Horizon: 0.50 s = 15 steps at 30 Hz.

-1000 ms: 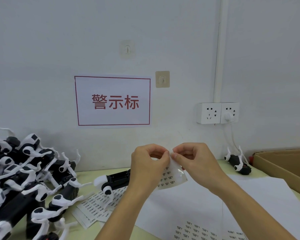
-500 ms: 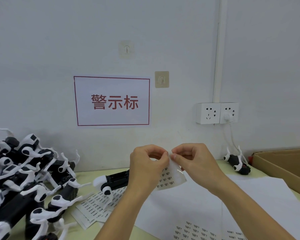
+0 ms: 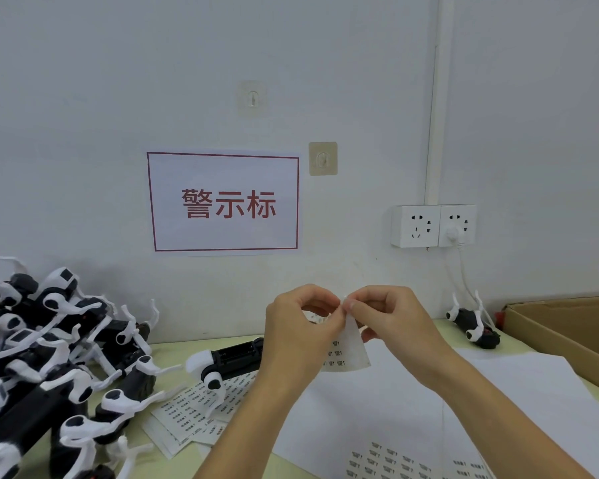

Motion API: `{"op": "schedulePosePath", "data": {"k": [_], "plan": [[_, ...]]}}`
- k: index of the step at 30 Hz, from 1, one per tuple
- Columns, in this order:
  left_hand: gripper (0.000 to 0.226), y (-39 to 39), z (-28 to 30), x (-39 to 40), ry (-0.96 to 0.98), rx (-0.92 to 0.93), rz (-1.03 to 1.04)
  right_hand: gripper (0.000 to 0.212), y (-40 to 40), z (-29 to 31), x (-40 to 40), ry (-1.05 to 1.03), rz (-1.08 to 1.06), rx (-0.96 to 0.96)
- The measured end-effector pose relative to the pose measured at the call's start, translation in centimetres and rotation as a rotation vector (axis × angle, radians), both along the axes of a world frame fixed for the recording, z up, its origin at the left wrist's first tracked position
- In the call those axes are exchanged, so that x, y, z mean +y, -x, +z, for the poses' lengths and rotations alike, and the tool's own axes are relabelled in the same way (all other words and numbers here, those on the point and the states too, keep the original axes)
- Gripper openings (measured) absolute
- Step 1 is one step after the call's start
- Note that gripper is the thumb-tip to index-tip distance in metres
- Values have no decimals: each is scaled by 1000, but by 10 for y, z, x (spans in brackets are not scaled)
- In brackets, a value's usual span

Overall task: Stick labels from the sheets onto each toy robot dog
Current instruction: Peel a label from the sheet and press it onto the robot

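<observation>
Above the table [image 3: 173,347], a small label sheet [image 3: 348,350] is held up between both hands.

The sheet's top edge is pinched by the curled fingers and thumb of the left hand [image 3: 298,337] and of the right hand [image 3: 391,319], whose fingertips meet there; the sheet hangs down between the wrists. One toy robot dog [image 3: 229,361] is laid on its side just behind the left hand, partly over loose label sheets [image 3: 194,416]. A pile of toy dogs [image 3: 49,368] is heaped at the left, and another dog [image 3: 472,324] is seen by the cardboard box [image 3: 567,326].
</observation>
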<state>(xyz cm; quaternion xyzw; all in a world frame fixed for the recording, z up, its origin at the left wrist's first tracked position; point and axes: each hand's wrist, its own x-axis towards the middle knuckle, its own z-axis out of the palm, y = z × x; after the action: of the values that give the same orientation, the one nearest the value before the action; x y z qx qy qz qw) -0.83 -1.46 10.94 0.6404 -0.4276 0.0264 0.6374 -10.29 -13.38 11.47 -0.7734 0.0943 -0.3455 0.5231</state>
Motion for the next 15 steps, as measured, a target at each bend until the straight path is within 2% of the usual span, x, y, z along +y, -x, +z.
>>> {"op": "schedulePosePath", "data": {"k": [2,5,7,15], "plan": [[7,-1,0,1,-35,-28,-15,21,0,0,-1,-37,12,-16],[19,-2,1,3,-86,-16,-79,20,0,0,-3,-72,64,-32],[16,-2,3,5,-79,24,-140,22,1,0,-5,-71,88,-41],[15,-5,6,5,-46,92,-159,18,7,5,-7,-62,90,-46]]}}
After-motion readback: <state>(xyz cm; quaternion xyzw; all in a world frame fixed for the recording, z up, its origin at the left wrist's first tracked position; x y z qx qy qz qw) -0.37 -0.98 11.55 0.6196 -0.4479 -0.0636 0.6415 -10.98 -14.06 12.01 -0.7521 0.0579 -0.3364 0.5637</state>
